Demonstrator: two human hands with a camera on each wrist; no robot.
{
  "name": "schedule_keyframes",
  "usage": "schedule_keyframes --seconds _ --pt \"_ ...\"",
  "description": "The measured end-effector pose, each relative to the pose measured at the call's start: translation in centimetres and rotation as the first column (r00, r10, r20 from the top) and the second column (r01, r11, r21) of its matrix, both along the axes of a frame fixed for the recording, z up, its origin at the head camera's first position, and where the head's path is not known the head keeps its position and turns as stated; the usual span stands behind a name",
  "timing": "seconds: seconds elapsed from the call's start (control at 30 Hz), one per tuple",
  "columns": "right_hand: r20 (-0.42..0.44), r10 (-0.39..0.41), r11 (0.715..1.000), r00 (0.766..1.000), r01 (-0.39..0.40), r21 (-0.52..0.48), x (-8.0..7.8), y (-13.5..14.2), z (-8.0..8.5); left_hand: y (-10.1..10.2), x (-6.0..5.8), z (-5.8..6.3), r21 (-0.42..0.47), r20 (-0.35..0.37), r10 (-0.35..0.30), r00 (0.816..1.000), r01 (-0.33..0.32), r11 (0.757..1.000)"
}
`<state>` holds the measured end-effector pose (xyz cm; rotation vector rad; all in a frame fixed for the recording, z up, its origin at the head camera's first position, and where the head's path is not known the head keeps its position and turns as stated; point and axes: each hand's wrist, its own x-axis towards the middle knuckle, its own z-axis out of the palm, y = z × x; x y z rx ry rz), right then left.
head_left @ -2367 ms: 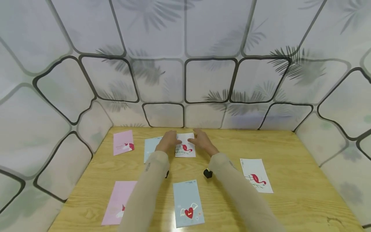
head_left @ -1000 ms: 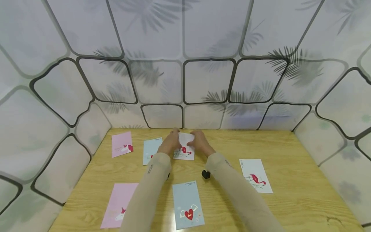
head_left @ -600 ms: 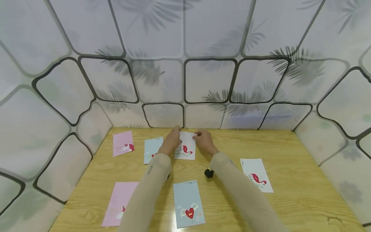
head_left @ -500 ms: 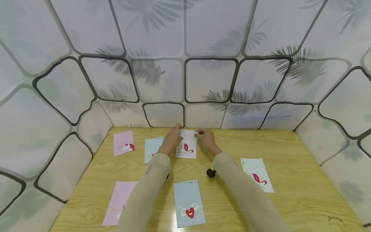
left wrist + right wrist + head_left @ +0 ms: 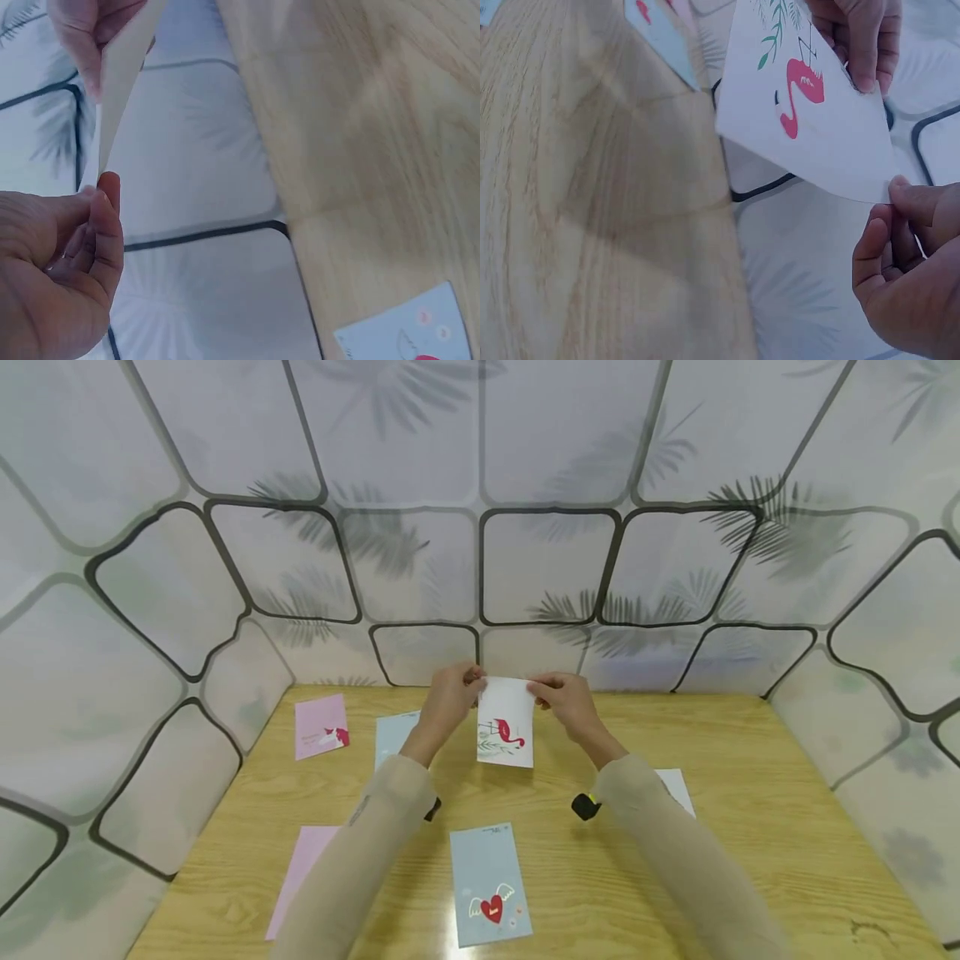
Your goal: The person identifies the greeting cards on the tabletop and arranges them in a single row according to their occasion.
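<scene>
A white card with a red flamingo and green leaves (image 5: 506, 722) hangs between both hands, lifted off the wooden table. My left hand (image 5: 447, 702) pinches its upper left corner between thumb and fingers. At the upper right corner, the thumb and fingers of my right hand (image 5: 572, 702) pinch it too. Seen from the left wrist, the card (image 5: 124, 79) shows nearly edge-on, thin and slightly bent. The right wrist view has the flamingo side of the card (image 5: 799, 97) facing the camera.
On the table (image 5: 555, 877) lie a blue winged-heart card (image 5: 489, 877) at the front, a pink unicorn card (image 5: 321, 727) at the back left, a blue card (image 5: 392, 739) partly behind the left arm, a pink card (image 5: 300, 868) and a white card (image 5: 678, 789) partly hidden by the sleeves.
Both hands have taken hold of the flamingo card's top corners and raised it from the table, toward me and slightly right. The right hand has shifted right, and its sleeve covers more of the other white card.
</scene>
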<state>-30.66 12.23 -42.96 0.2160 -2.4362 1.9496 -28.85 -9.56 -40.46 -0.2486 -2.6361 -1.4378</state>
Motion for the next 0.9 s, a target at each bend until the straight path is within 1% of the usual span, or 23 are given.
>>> schedule_keyframes --seconds 0.07,0.17,0.27,0.4,0.57,0.7,0.9 --pt "-0.008 0.007 1.000 1.000 -0.007 -0.001 0.5 0.5 0.5 0.3 0.6 0.6 0.038 -0.001 -0.015 1.000 0.015 0.999" --pt "-0.010 0.017 1.000 1.000 -0.017 0.013 1.2 1.3 1.0 0.8 1.4 1.2 0.066 -0.004 -0.038 0.999 0.039 0.997" --pt "-0.006 0.035 0.998 0.999 -0.035 0.042 1.9 2.1 1.3 1.4 2.1 1.5 0.063 0.000 -0.053 0.999 0.053 0.997" --pt "-0.001 0.063 0.995 0.998 -0.063 0.074 2.8 3.4 1.3 2.3 2.9 1.5 0.057 0.036 -0.073 0.997 0.071 0.996" --pt "0.019 0.077 0.990 0.997 -0.079 0.120 3.9 5.3 1.1 3.8 3.8 1.2 0.080 0.092 -0.116 0.989 0.109 0.991" --pt "0.039 0.077 0.982 0.996 -0.083 0.168 4.5 6.7 1.2 4.8 4.5 1.2 0.083 0.099 -0.152 0.983 0.144 0.986" --pt "0.044 0.083 0.974 0.996 -0.091 0.207 5.5 8.1 1.9 6.1 5.2 1.6 0.123 0.079 -0.173 0.982 0.163 0.979"
